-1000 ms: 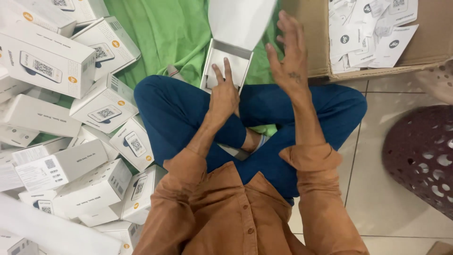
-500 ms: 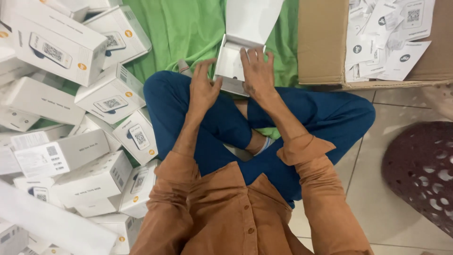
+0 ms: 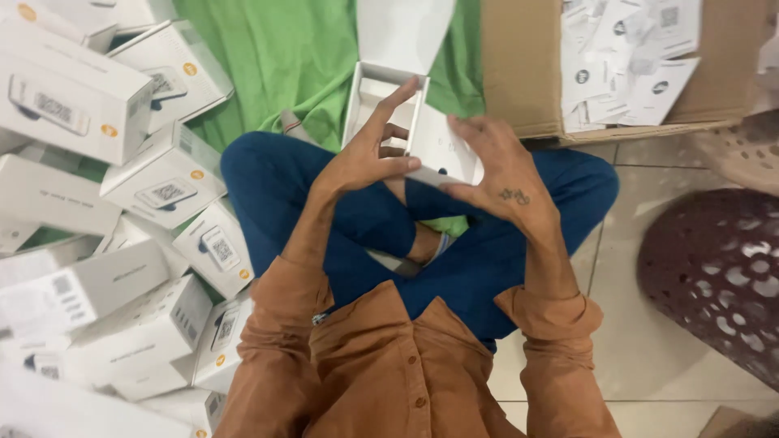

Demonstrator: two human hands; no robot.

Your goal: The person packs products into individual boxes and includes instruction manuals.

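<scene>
Both hands' grip (image 3: 369,158) (image 3: 495,174) partly hides a white insert (image 3: 438,146).

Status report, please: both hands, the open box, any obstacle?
Left hand and right hand both gripping a flat white insert piece. Open white cardboard box beneath, on the lap. Nothing blocking.

We log even, soft indoor light — shadows faint, white boxes (image 3: 73,97) near clipping at left; edges slightly smeared, bottom-left corner blurred.
</scene>
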